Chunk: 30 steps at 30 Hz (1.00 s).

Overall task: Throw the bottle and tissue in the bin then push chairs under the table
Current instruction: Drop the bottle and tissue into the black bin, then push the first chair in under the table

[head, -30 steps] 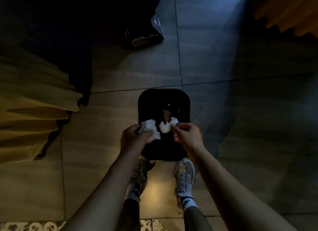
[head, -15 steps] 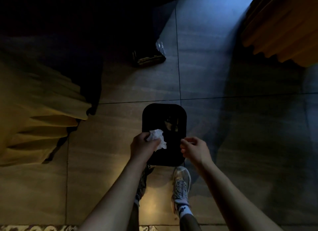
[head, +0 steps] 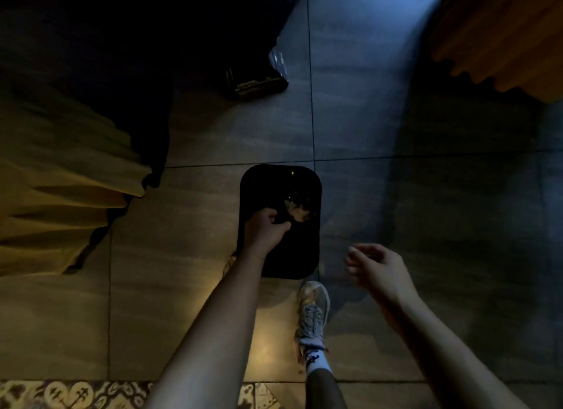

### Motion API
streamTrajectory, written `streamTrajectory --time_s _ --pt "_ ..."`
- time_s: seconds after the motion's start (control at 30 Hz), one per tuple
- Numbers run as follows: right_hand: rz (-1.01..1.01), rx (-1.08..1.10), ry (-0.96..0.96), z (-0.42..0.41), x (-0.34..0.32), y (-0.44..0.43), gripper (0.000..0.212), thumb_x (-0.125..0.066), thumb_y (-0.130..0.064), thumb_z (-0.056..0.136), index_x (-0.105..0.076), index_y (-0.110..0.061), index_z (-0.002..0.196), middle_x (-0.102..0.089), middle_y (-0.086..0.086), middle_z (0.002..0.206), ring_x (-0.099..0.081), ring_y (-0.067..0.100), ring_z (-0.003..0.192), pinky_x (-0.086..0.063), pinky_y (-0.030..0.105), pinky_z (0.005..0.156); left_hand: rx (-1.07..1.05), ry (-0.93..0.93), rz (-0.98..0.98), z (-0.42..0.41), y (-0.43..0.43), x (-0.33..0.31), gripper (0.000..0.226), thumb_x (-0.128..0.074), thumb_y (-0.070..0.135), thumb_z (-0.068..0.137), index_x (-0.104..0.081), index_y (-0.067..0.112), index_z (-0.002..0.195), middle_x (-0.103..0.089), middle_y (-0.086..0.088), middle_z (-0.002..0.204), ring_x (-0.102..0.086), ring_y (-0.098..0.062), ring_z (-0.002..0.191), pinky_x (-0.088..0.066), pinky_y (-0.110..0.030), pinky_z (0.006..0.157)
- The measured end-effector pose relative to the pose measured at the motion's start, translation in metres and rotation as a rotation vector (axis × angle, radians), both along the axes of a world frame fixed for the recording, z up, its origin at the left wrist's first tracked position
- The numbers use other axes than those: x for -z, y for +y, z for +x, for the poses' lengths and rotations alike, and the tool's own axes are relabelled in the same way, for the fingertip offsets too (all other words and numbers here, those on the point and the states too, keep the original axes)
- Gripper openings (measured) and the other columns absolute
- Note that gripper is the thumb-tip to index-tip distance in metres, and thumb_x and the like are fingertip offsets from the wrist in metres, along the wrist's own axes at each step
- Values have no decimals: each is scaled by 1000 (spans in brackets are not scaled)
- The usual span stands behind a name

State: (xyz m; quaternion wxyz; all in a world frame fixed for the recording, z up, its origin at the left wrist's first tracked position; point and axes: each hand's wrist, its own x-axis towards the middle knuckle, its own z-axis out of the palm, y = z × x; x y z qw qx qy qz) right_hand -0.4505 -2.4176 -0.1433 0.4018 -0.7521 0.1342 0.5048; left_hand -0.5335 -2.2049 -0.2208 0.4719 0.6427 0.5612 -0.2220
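Note:
A black bin (head: 304, 265) with a rounded rectangular mouth stands on the tiled floor just ahead of my feet. Inside it, in the dark, lies a pale crumpled lump (head: 297, 213); I cannot tell whether it is tissue or the bottle. My left hand (head: 265, 229) hangs over the left side of the bin's mouth with its fingers bent downward, a gap showing between thumb and fingers, and no tissue visible in it. Off to the right of the bin, my right hand (head: 377, 268) hovers above the floor, fingers loosely apart and empty.
Yellow pleated fabric (head: 61, 195) hangs along the left. More orange fabric (head: 502, 34) fills the top right corner. A dark low object with shiny plastic (head: 259, 79) sits on the floor beyond the bin. My right shoe (head: 312, 311) stands just behind the bin.
The white tissues that both hands held over the bin are gone from them. My right hand has drawn back to the right; my left hand has dipped lower over the bin's mouth.

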Motion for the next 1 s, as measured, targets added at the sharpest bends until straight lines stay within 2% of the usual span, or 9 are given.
streamTrajectory --time_s 0.1,0.2,0.33,0.43,0.5,0.6,0.7,0.87,1.0 --pt "-53 -43 -39 17 -27 0 12 -62 -23 99 -67 -23 110 -73 7 105 -70 20 96 -58 41 91 130 -15 25 -2 2 -32 52 -70 30 92 -56 15 140 -62 -6 137 -58 -23 123 -40 -22 87" --pt "-106 -150 -146 29 -62 13 20 -62 -28 100 -68 -19 117 -73 7 111 -69 25 105 -56 49 99 196 -72 95 -5 6 -88 48 -65 34 95 -56 16 139 -63 -5 136 -59 -22 123 -40 -21 88" --pt "-135 -353 -341 30 -139 46 31 -65 -32 98 -67 -14 124 -72 9 120 -66 28 116 -50 34 98 150 -169 186 -13 8 -184 51 -56 42 99 -53 16 143 -61 -6 139 -59 -23 124 -43 -22 89" --pt "-142 -519 -462 21 -205 76 51 -60 -37 100 -51 -14 145 -60 14 141 -56 30 131 -43 41 112 145 -220 296 -23 15 -265 53 -53 44 101 -51 14 145 -58 -8 143 -55 -25 130 -43 -28 101" --pt "-140 -632 -588 10 -249 97 63 -56 -42 100 -39 -15 154 -49 16 152 -45 31 140 -35 40 118 187 -241 432 -38 22 -316 55 -52 44 100 -50 13 146 -55 -8 147 -50 -25 135 -40 -31 108" --pt "-86 -757 -716 -9 -309 130 71 -51 -49 100 -28 -17 159 -35 17 161 -31 34 149 -26 40 121 220 -245 583 -65 39 -379 62 -51 48 99 -44 14 150 -44 -8 156 -38 -23 146 -34 -37 116" --pt "-26 -858 -793 -36 -364 160 73 -46 -53 101 -22 -20 161 -26 19 165 -23 36 152 -24 44 122 219 -243 703 -105 55 -431 67 -50 51 100 -37 14 154 -33 -11 162 -24 -27 153 -29 -43 120" --pt "31 -934 -899 -96 -420 201 74 -42 -58 101 -18 -23 162 -17 21 168 -16 37 155 -25 49 122 147 -190 849 -185 82 -480 70 -46 54 100 -31 15 156 -28 -13 164 -20 -31 154 -26 -49 121" --pt "64 -1007 -953 -167 -445 224 77 -41 -62 100 -14 -25 163 -10 21 169 -8 36 156 -23 50 122 59 -157 904 -277 97 -502 75 -40 57 100 -19 17 159 -19 -11 168 -11 -30 156 -14 -52 124"
